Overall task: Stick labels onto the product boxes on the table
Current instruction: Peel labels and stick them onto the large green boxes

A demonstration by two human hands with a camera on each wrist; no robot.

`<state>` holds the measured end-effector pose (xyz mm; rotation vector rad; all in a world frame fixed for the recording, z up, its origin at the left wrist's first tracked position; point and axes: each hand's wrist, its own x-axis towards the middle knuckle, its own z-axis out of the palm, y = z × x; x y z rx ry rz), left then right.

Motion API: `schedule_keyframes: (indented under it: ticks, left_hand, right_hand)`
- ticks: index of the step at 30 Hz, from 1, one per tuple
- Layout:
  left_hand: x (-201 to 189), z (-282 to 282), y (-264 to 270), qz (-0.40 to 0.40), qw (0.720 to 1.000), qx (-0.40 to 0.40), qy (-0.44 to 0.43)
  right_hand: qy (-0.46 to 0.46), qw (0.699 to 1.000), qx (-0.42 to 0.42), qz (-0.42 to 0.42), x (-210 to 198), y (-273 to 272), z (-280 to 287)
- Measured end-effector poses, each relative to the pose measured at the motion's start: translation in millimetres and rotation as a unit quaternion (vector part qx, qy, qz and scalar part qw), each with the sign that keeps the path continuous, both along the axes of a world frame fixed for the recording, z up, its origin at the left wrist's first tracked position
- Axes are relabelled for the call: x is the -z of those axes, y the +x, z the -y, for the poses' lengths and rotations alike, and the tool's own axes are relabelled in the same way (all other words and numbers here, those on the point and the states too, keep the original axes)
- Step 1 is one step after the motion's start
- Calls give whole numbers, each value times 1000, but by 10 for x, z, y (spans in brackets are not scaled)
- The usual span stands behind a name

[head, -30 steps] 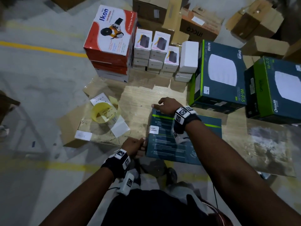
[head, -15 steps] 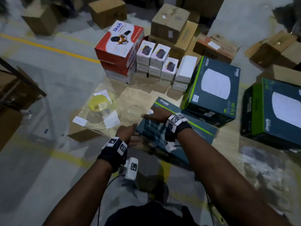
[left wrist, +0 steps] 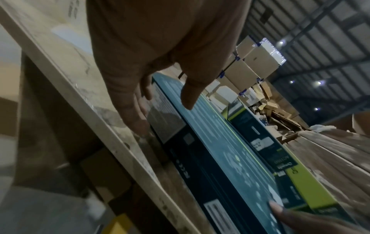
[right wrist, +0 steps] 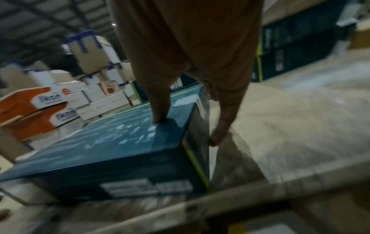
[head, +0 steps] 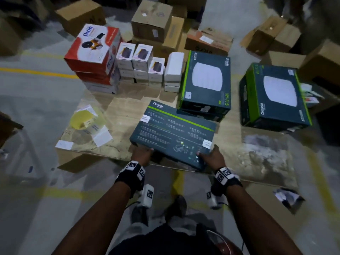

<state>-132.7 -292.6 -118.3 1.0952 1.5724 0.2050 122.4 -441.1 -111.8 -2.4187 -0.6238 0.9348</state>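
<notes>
A flat dark teal product box (head: 173, 131) lies tilted over the near part of the wooden table (head: 257, 159). Two white labels sit on its top, one at the far left (head: 145, 118) and one at the near right (head: 207, 144). My left hand (head: 142, 153) grips the near left corner, thumb on top and fingers along the side, as the left wrist view shows on the box (left wrist: 220, 150). My right hand (head: 208, 155) grips the near right corner of the box (right wrist: 120, 150), thumb (right wrist: 160, 118) on top, fingers down the side.
A yellow label roll (head: 82, 118) with loose label sheets lies at the table's left. Behind stand red Ikon boxes (head: 92, 52), small white boxes (head: 139, 67) and two large teal boxes (head: 207, 83) (head: 276, 96). Brown cartons (head: 152, 21) crowd the floor beyond.
The teal box has been turned on the table. My right hand moved from its far left corner to the near right corner, and my left hand now grips the near left corner.
</notes>
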Motion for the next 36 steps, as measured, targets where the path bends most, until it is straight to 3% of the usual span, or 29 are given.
schedule_keyframes:
  ticks: [4,9,11,15,17,18,20,23,27,32,36]
  left_hand:
    - [-32,248,57,16,997,66,-41]
    - [130,415,-314,30,992,36,-113]
    - [179,429,-477,60,989,20,-133]
    - [199,479,-570,105,977,24,-183]
    - [193,508,-550,158,961,42,-222]
    - [146,518,-521,190,949,62,-243]
    - [88,504,-462,228,939,57,-250]
    - [-17,417,-379,214,949,23,-231]
    - [-137,314,-338,178,955,52,-233]
    - [-50,387,-467,102,980,69,-156]
    - [91,424,-626,91,979,72,-166]
  right_hand:
    - [50,997,47,-26,147,-649,180]
    - [66,995,48,-65,307,-1506,289]
    - [46,997,13,-68,221,-1483,296]
    - [97,987,9,128,68,-923,233]
    - [102,978,-99,152,2,-672,187]
    - [82,966,-180,169,13,-603,187]
    - [27,913,-324,248,18,-639,237]
    - [-45,853,-430,293,64,-944,276]
    - [-65,839,-429,330,224,-1075,99]
    - [21,821,-366,438,551,-1248,154]
    - [72,800,-399,443,623,-1349,207]
